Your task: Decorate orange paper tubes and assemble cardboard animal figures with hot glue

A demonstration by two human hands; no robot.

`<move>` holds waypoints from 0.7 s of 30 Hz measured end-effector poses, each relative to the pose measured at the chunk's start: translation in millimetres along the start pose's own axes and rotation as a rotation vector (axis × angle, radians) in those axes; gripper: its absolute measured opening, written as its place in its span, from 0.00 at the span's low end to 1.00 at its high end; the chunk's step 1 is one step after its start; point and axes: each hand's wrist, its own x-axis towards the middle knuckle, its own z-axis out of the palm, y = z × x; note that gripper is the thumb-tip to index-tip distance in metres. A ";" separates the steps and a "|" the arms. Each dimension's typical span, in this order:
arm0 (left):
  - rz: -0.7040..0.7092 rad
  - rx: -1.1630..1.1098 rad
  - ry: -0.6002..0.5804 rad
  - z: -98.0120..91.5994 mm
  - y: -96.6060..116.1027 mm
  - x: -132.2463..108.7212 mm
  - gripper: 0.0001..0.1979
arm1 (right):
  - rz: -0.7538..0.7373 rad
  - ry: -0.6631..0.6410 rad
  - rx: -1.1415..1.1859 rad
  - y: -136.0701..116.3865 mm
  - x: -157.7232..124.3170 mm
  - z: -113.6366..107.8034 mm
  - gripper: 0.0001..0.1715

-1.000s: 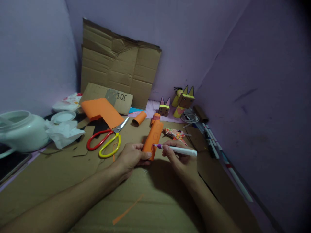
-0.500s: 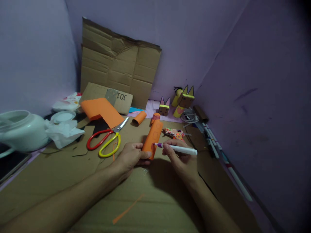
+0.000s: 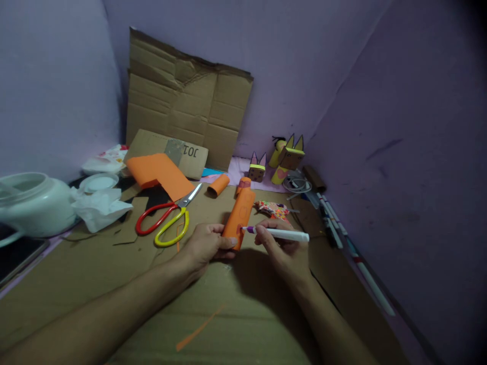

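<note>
Lettering is printed in dark characters on the box [image 3: 195, 165] at 10 o'clock from the tube [image 3: 241, 212]; "J01" is how it looks from here, though it may be upside down. No brand can be made out on the marker [image 3: 285, 234] or on the pens [image 3: 335, 217], which are laid at 3 o'clock.

The tube is held above the middle of the board [image 3: 236, 334], between the two hands. Its long axis is set along a line from 7 to 1 o'clock, with the near end at 7 and the far end pointed at 1. An outlined shape is seen about halfway along it, and a darker coloured patch nearer the 7 o'clock end.

That near end is pinched by the left hand [image 3: 205, 248], the thumb being laid on top and the fingers wrapped around the side and beneath. The marker is pinched between thumb and fingers of the right hand [image 3: 283, 253]; its tip is pointed at 9 o'clock and brought to the coloured patch, its butt turned to 3.

Scissors [image 3: 169, 220] are placed at 9 o'clock, an orange sheet [image 3: 162, 172] at 10, a short roll [image 3: 218, 186] at 11. An eared figure [image 3: 257, 172] is stood at 1 o'clock.
</note>
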 end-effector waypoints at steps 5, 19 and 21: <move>0.001 -0.001 -0.005 -0.2 -0.7 0.3 0.08 | -0.001 0.026 0.002 -0.1 0.3 -0.9 0.07; -0.009 0.004 -0.018 -0.1 0.3 -0.2 0.08 | 0.047 -0.013 0.018 4.2 -2.4 -1.5 0.08; -0.011 0.007 -0.017 0.1 0.6 -0.4 0.07 | 0.046 -0.010 0.022 3.8 -1.8 -1.3 0.09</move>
